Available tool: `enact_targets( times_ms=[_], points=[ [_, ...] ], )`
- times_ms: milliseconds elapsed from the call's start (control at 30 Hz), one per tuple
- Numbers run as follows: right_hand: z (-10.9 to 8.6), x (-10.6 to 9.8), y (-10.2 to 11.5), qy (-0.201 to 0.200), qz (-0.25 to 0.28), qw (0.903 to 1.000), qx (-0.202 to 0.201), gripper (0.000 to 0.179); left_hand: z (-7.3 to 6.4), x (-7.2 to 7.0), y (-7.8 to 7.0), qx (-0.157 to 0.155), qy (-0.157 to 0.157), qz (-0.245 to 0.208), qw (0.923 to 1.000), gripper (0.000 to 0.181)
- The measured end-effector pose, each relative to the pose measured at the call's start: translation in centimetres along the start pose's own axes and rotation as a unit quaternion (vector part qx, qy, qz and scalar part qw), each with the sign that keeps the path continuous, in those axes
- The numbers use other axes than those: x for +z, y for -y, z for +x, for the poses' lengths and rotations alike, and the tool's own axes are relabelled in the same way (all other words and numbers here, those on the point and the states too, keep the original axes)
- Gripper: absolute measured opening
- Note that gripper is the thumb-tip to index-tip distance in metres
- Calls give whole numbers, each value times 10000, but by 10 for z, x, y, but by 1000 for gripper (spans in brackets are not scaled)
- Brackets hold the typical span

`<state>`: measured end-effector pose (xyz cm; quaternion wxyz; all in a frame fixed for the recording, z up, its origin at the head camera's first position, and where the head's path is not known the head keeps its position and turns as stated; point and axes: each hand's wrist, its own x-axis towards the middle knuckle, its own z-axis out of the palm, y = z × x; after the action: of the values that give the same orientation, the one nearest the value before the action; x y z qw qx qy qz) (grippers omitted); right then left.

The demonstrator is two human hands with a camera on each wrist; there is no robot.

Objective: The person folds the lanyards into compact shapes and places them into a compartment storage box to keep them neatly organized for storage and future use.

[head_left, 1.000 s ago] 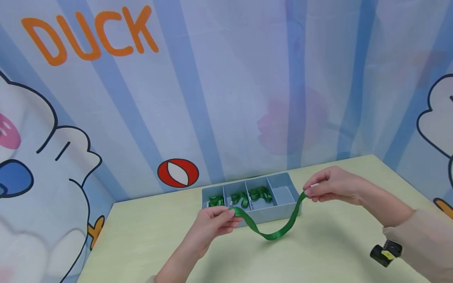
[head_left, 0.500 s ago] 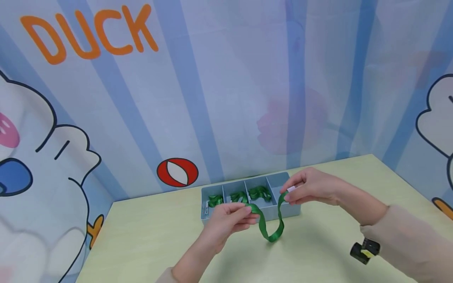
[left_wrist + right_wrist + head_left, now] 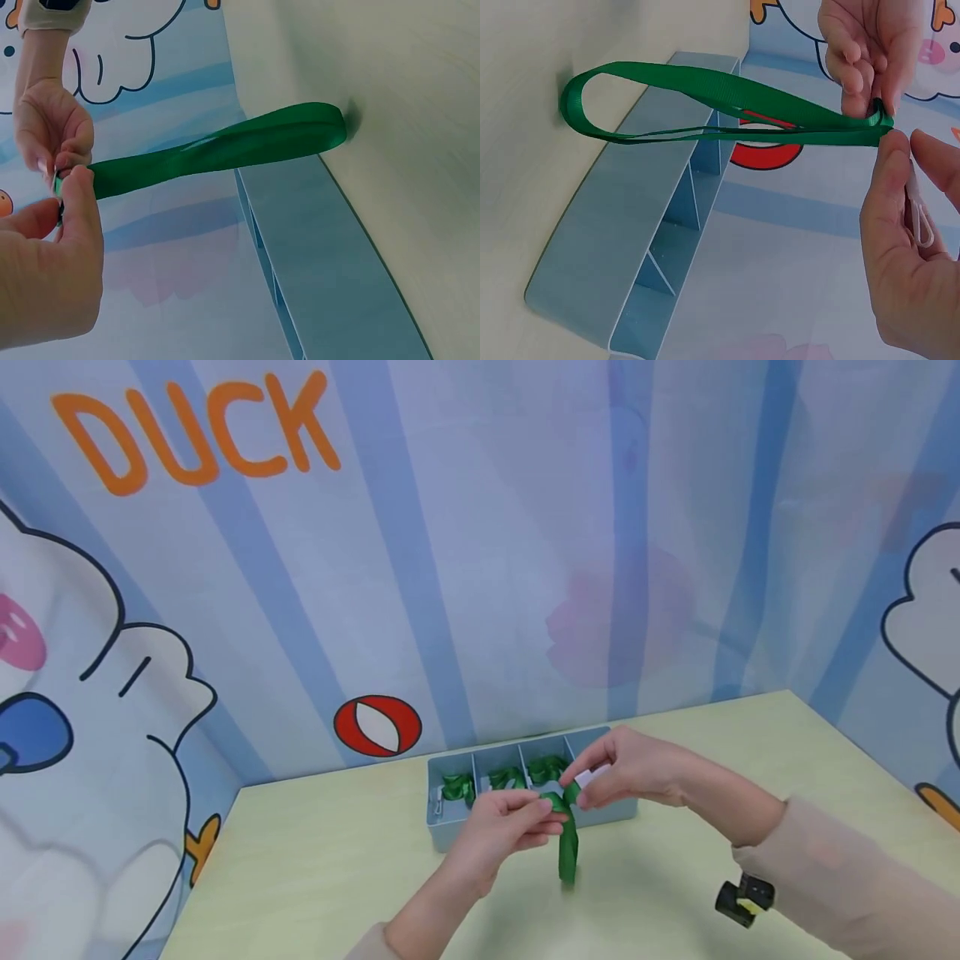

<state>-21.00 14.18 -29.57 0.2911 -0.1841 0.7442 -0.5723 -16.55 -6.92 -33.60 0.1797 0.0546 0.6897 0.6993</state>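
Observation:
Both hands pinch a green ribbon lanyard above the table, close in front of a grey-blue divided box. My left hand holds it between thumb and fingers. Near the other end, my right hand grips it together with a white plastic clip. The two hands nearly meet, and the ribbon hangs down between them in a folded loop. Inside the box, separate compartments hold a left green lanyard, a middle green lanyard and a right green lanyard. My right hand partly hides the rightmost compartment.
The pale yellow table extends to both sides of the box. Right behind it rises a striped blue cartoon backdrop with a printed red ball. A small black camera hangs below my right sleeve.
My right hand has moved left and my left hand slightly right, bringing them together. The lanyard, earlier a wide sagging curve, now hangs as a narrow folded loop.

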Motion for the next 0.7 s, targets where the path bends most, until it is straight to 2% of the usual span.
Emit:
enact_targets(
  times_ms=[300, 433, 700],
  points=[
    [3, 9, -2, -8, -135, 9998, 127, 33, 1, 11, 9, -17, 55, -212, 9998, 23],
    [1, 8, -3, 95, -181, 9997, 138, 41, 2, 14, 14, -147, 58, -435, 9989, 23],
    [2, 4, 0, 405, -56, 9991, -111, 60, 4, 15, 15, -340, 52, -1003, 9944, 24]
  ],
)
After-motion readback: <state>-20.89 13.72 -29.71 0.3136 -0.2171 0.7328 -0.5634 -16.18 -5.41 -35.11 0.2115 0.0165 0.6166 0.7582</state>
